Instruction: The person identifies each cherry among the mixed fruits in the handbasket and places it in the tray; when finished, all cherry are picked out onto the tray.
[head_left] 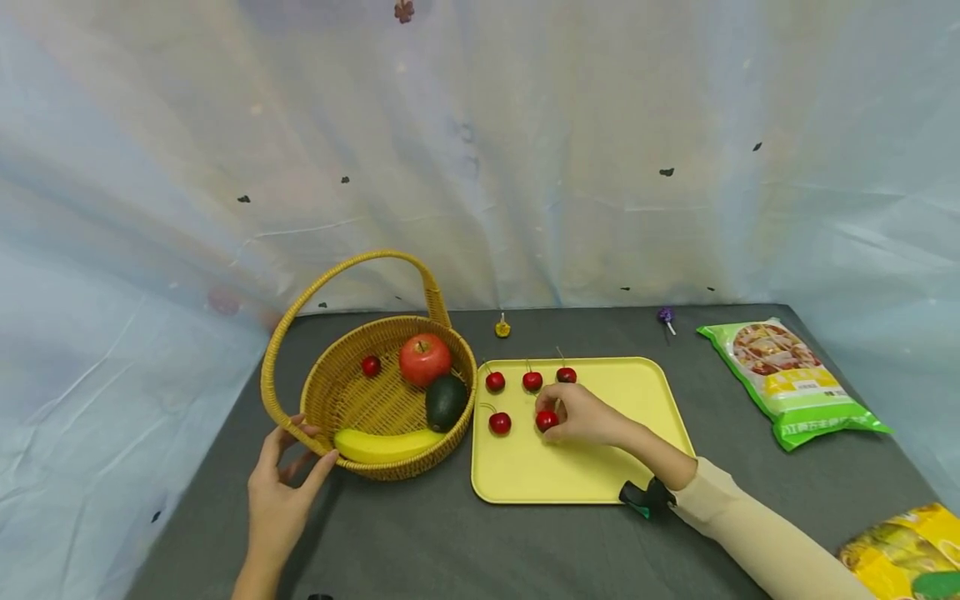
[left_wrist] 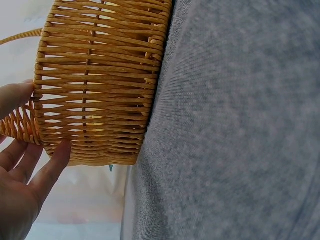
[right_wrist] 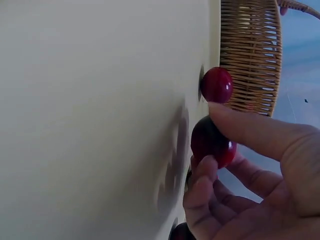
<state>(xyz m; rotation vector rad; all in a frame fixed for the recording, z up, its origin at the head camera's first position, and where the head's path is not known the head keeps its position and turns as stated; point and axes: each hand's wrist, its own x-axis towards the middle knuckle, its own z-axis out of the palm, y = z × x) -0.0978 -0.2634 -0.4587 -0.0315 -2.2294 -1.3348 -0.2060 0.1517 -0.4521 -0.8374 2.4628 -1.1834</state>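
Note:
In the head view my right hand [head_left: 581,414] pinches a red cherry [head_left: 547,420] over the yellow tray [head_left: 600,475]. The right wrist view shows thumb and fingers around this cherry [right_wrist: 212,142], with another cherry [right_wrist: 217,85] just beyond. Several more cherries with stems, one being the cherry [head_left: 499,423] at the left, lie on the tray. My left hand [head_left: 281,492] grips the wicker basket [head_left: 390,473] at its rim, by the foot of the handle. Inside the basket are a banana [head_left: 386,446], a red apple [head_left: 425,360], a dark green avocado [head_left: 446,402] and one cherry [head_left: 371,366].
A green food bag [head_left: 798,379] lies to the right of the tray, and a yellow bag [head_left: 907,554] is at the lower right. Toward the back edge of the grey tabletop [head_left: 480,550] lie a small yellow candy [head_left: 502,327] and a purple lollipop [head_left: 666,316].

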